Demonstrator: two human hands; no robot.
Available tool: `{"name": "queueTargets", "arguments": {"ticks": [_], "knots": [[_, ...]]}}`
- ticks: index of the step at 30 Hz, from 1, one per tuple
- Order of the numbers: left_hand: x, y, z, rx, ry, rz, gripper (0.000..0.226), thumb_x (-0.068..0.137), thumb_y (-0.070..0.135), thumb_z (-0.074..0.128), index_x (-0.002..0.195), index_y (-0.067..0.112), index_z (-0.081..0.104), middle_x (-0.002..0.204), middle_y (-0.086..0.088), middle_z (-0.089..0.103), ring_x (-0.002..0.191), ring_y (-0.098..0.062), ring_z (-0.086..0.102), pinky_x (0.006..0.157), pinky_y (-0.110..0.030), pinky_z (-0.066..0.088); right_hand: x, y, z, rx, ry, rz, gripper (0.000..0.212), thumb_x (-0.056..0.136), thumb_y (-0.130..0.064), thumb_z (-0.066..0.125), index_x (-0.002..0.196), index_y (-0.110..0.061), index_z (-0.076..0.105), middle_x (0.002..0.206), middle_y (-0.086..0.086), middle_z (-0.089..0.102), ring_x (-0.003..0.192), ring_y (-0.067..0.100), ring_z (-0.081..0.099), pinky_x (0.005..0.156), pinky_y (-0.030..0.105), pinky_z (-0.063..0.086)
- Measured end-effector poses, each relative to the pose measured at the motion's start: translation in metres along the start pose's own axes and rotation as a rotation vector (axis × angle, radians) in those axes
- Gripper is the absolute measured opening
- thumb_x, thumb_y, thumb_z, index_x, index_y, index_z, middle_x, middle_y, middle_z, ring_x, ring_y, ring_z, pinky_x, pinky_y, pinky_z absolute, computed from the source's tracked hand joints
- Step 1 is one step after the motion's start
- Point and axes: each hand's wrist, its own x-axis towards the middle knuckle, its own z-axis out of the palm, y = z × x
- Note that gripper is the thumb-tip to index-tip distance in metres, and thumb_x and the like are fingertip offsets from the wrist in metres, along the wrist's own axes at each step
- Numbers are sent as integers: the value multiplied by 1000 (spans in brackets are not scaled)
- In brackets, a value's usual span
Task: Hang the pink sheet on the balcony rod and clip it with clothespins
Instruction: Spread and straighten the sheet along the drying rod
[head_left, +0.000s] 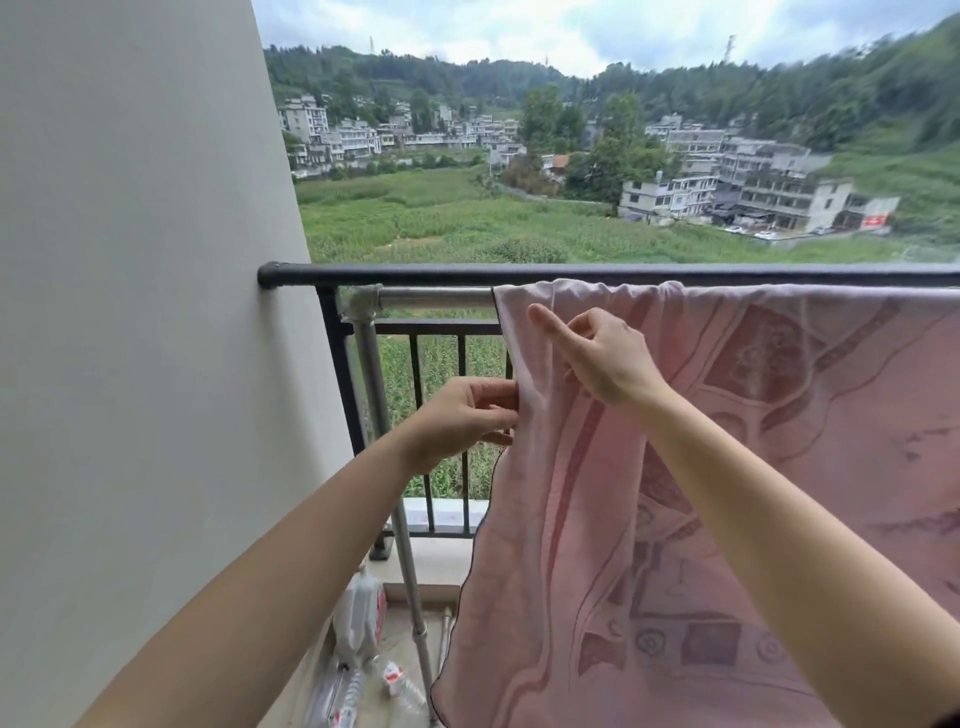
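Balcony, grey wall at left, black railing (571, 274) facing fields and hillside houses. Silver rod (436, 298) just inside the railing. Pink sheet (727, 467), patterned, draped over the rod and hanging down at right. Left hand (467, 421) pinching the sheet's left edge. Right hand (597, 353) gripping a fold higher up, forefinger extended. Plastic bottles (363, 670) on the floor below.

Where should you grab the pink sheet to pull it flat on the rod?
Probably grip the pink sheet at its dark-trimmed left edge, just below the silver rod, coming from the left. That edge is bunched into folds there, and the left hand already pinches it while the right hand is on the folds.
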Motion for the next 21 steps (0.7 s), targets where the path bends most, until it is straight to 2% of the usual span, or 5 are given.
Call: {"name": "queueTargets", "arguments": {"ticks": [3,6,10,16,21], "knots": [[7,4,4,-107,-188,-11,47,91,-15,46,132,5,56,126,-7,66,117,-26,62,89,-37,55,4,0,-6,-110,-177,-27,42,85,-55,68,85,-14,71,77,1,72,69,15,68,72,39,60],[30,-1,7,125,64,-42,30,93,-7,49,114,5,68,109,-6,73,107,-26,67,80,-32,58,21,27,-30,-150,-31,-29,23,95,-20,57,81,-9,71,76,6,68,71,21,60,69,37,54],[75,-14,9,213,348,-131,37,92,-1,54,129,7,55,114,-7,64,103,-23,62,75,-28,56,36,62,-68,-48,-53,34,25,102,-25,50,87,-17,68,71,-1,61,64,15,54,62,31,46],[142,12,17,37,206,-49,102,70,38,80,151,13,25,153,-10,35,137,-31,37,111,-51,36,39,69,-76,62,-120,-23,19,100,-41,55,90,-27,65,61,-17,58,53,-1,49,57,22,39],[215,7,22,262,399,92,23,90,25,67,91,2,69,82,-7,72,66,-20,66,64,-32,58,59,104,-86,-435,-104,28,19,76,-22,72,91,-25,60,87,-7,64,87,20,65,67,33,52]]}}
